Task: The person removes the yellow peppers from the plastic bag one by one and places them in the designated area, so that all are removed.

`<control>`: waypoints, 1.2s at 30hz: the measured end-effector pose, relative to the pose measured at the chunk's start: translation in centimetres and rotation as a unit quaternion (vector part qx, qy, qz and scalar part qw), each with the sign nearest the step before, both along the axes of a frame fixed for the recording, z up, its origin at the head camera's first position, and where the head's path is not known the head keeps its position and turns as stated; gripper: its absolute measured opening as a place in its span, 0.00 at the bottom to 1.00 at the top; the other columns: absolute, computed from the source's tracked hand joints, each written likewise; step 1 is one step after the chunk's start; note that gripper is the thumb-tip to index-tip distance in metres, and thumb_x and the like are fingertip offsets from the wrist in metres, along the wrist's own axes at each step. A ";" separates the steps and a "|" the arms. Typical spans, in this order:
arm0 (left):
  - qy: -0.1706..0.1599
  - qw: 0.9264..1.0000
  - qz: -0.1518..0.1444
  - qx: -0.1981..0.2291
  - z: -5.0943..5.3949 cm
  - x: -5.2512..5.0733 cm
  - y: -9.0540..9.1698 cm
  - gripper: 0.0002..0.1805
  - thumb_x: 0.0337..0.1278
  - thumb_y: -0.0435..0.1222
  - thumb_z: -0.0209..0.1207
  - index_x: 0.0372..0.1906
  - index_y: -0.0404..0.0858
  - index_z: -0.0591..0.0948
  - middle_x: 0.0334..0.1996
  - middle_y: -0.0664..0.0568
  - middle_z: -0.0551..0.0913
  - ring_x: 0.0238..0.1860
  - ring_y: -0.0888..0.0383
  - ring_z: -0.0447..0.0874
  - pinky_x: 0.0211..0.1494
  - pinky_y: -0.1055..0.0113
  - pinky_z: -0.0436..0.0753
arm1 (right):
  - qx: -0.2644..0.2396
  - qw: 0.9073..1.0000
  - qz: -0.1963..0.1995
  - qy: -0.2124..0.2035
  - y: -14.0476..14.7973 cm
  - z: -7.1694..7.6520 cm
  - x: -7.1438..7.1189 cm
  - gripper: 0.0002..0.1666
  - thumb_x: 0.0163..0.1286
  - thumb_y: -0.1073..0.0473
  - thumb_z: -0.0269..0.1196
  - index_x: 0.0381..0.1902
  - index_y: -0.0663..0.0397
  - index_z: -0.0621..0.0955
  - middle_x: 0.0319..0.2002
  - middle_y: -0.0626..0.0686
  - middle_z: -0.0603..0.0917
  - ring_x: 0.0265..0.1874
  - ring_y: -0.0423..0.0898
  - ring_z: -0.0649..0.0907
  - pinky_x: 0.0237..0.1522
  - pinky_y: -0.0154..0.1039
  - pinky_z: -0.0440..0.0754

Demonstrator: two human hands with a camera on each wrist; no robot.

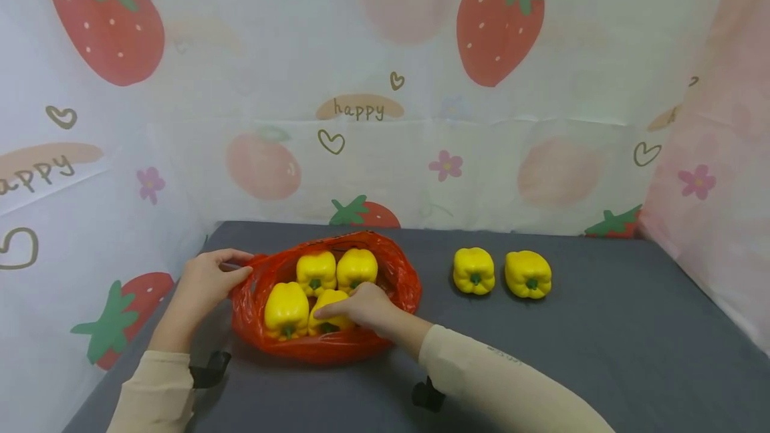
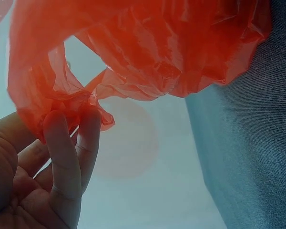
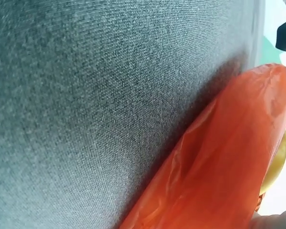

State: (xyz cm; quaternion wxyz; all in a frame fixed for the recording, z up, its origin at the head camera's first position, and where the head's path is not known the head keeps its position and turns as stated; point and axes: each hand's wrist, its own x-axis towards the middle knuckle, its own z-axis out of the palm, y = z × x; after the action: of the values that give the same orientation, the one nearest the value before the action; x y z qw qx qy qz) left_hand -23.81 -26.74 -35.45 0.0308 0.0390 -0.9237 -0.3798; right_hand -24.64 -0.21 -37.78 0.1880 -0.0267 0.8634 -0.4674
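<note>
Left hand (image 1: 204,284) pinches the left edge of the red bag (image 1: 325,351), which rests on the grey table (image 1: 601,326) with four yellow peppers (image 1: 287,307) inside. Right hand (image 1: 368,309) touches the front-right pepper (image 1: 332,297); its grip cannot be confirmed. Two loose peppers (image 1: 473,271) lie right of the bag. Risk: a slipping left pinch could collapse the bag mouth

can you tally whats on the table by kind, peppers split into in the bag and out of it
Red plastic bag: 1
Yellow peppers visible in the bag: 4
Yellow peppers outside the bag: 2
Total: 7
</note>
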 end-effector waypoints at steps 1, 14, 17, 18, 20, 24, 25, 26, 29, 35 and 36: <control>0.000 1.000 0.000 -0.001 0.0 0.0 0.0 0.22 0.66 0.43 0.60 0.58 0.34 0.81 0.47 0.36 0.86 0.34 0.56 0.84 0.42 0.57 0.88 | 0.003 1.000 0.001 0.002 0.0 0.0 0.0 0.31 0.48 0.40 0.78 0.32 0.55 0.75 0.25 0.49 0.66 0.25 0.45 0.68 0.25 0.36 0.63; -0.001 1.000 -0.002 -0.001 0.0 0.1 0.0 0.22 0.67 0.44 0.59 0.59 0.34 0.80 0.50 0.35 0.85 0.35 0.56 0.84 0.43 0.58 0.88 | 0.010 1.000 -0.003 0.008 -0.3 -0.3 0.0 0.38 0.46 0.41 0.79 0.42 0.60 0.74 0.32 0.52 0.71 0.32 0.47 0.73 0.29 0.37 0.67; -0.001 1.000 -0.004 0.000 0.0 0.1 0.0 0.22 0.67 0.44 0.59 0.59 0.34 0.80 0.50 0.35 0.85 0.35 0.56 0.84 0.44 0.57 0.88 | 0.009 1.000 -0.004 0.009 -0.3 -0.3 0.0 0.38 0.45 0.42 0.80 0.41 0.60 0.74 0.32 0.53 0.71 0.32 0.48 0.73 0.29 0.37 0.67; 0.000 1.000 -0.004 0.000 0.0 0.1 0.0 0.22 0.67 0.44 0.59 0.59 0.34 0.80 0.50 0.34 0.85 0.35 0.56 0.84 0.44 0.57 0.88 | 0.009 1.000 -0.006 0.008 -0.3 -0.3 0.0 0.38 0.44 0.42 0.80 0.41 0.60 0.74 0.32 0.53 0.71 0.31 0.48 0.73 0.28 0.37 0.67; 0.000 1.000 -0.004 -0.001 -0.1 0.1 0.0 0.23 0.67 0.44 0.59 0.59 0.34 0.80 0.50 0.34 0.85 0.35 0.56 0.85 0.44 0.56 0.88 | 0.005 1.000 -0.011 0.006 -0.2 -0.2 0.0 0.37 0.44 0.42 0.80 0.39 0.59 0.74 0.31 0.52 0.71 0.30 0.47 0.73 0.27 0.37 0.67; 0.001 1.000 -0.005 -0.005 -0.1 0.1 0.0 0.22 0.66 0.43 0.59 0.59 0.34 0.80 0.50 0.34 0.85 0.35 0.57 0.84 0.42 0.58 0.88 | -0.008 1.000 -0.021 -0.002 0.0 0.1 -0.1 0.30 0.44 0.43 0.80 0.28 0.54 0.74 0.21 0.49 0.67 0.20 0.45 0.69 0.20 0.35 0.64; 0.002 1.000 -0.005 -0.007 -0.1 0.1 0.0 0.22 0.66 0.43 0.59 0.59 0.34 0.80 0.49 0.34 0.85 0.35 0.57 0.84 0.42 0.58 0.88 | -0.012 1.000 -0.023 -0.005 0.1 0.2 -0.1 0.29 0.44 0.43 0.80 0.23 0.52 0.73 0.18 0.47 0.65 0.17 0.44 0.66 0.19 0.34 0.62; 0.001 1.000 -0.005 -0.007 -0.1 0.1 0.1 0.22 0.66 0.43 0.59 0.58 0.34 0.80 0.49 0.34 0.85 0.34 0.57 0.84 0.41 0.59 0.88 | -0.015 1.000 -0.024 -0.008 0.2 0.3 -0.1 0.29 0.45 0.43 0.80 0.19 0.50 0.71 0.15 0.46 0.62 0.14 0.43 0.64 0.17 0.34 0.60; -0.001 1.000 -0.007 -0.005 -0.1 0.1 0.1 0.22 0.66 0.43 0.59 0.59 0.34 0.80 0.49 0.34 0.85 0.34 0.57 0.84 0.41 0.59 0.88 | -0.017 0.999 -0.026 -0.013 0.4 0.7 -0.1 0.32 0.45 0.43 0.80 0.14 0.47 0.66 0.12 0.44 0.57 0.11 0.43 0.60 0.16 0.33 0.58; -0.004 1.000 -0.005 -0.002 -0.1 0.1 0.0 0.23 0.67 0.44 0.59 0.59 0.34 0.80 0.50 0.34 0.84 0.35 0.56 0.84 0.42 0.58 0.88 | -0.016 0.999 -0.033 -0.002 1.3 1.9 -0.2 0.29 0.45 0.43 0.80 0.31 0.56 0.78 0.26 0.49 0.74 0.26 0.45 0.74 0.24 0.35 0.73; -0.005 1.000 -0.004 -0.002 -0.1 0.0 0.0 0.23 0.67 0.44 0.59 0.59 0.34 0.80 0.50 0.34 0.84 0.35 0.56 0.84 0.42 0.58 0.88 | -0.012 0.999 -0.033 -0.003 1.4 2.1 -0.3 0.32 0.45 0.43 0.80 0.37 0.58 0.79 0.31 0.50 0.76 0.29 0.46 0.76 0.26 0.37 0.76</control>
State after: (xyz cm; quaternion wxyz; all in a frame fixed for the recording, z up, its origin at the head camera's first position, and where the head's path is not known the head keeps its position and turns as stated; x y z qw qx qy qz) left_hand -23.77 -26.73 -35.58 0.0252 0.0373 -0.9248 -0.3777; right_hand -24.96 1.23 -35.73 0.1744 0.0008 0.8577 -0.4837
